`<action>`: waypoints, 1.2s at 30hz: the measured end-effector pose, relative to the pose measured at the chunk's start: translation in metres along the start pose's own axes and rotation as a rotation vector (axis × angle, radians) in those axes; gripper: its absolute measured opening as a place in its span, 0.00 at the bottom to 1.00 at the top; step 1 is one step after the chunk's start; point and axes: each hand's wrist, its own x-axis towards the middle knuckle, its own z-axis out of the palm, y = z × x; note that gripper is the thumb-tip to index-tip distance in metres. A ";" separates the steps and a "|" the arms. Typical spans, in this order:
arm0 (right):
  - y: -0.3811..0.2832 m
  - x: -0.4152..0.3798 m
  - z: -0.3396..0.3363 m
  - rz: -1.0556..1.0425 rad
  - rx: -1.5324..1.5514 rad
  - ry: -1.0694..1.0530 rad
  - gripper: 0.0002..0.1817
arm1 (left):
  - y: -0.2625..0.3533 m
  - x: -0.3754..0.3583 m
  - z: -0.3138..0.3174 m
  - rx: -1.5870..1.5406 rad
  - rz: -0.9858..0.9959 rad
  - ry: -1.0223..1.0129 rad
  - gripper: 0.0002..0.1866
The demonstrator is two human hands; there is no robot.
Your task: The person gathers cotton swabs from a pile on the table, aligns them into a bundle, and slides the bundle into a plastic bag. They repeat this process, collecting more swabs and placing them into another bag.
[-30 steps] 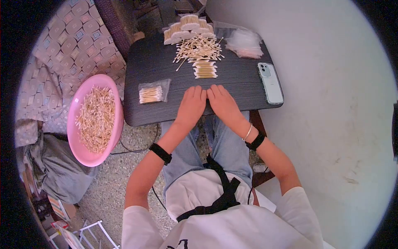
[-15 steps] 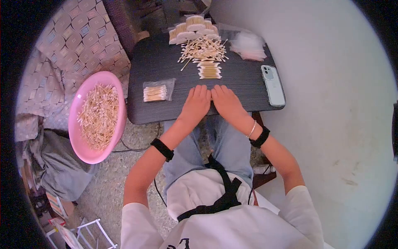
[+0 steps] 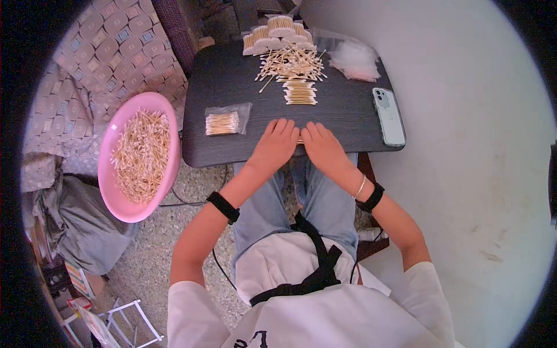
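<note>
Both hands lie palm down, side by side, on the near edge of the dark table. The left hand is flat with fingers spread forward, grasping nothing. The right hand lies likewise, fingers extended, its inner edge touching or nearly touching the left; a sliver of something pale shows in the gap between them, too small to identify. Each wrist carries a black band, and the right also a thin bracelet. Just left of the left hand lies a small clear bag of swabs, apart from the fingers. Further off, at the table's middle, sits a tidy stack of swabs, and just beyond it a loose heap of swabs spread across the surface. At the far edge stand round bundles of swabs, on end. Far right of the heap lies a pile of empty clear bags. A phone lies face down near the right edge of the table, well apart from the right hand. Left of the table, off its surface, a pink basin holds a mass of loose swabs. The person sits with knees under the near edge.
</note>
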 end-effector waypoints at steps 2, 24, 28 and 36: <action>0.000 0.001 -0.002 -0.001 0.006 0.010 0.06 | -0.001 0.001 -0.001 -0.019 0.020 -0.057 0.11; -0.033 -0.026 -0.068 0.314 2.189 -1.017 0.16 | 0.017 -0.048 -0.072 -0.698 0.052 0.098 0.10; -0.040 -0.034 -0.056 0.399 1.760 -0.577 0.15 | 0.028 -0.049 -0.068 -0.722 -0.290 0.084 0.09; -0.061 -0.033 -0.060 0.353 0.983 -0.139 0.12 | 0.034 -0.027 -0.071 -0.829 -0.596 0.027 0.12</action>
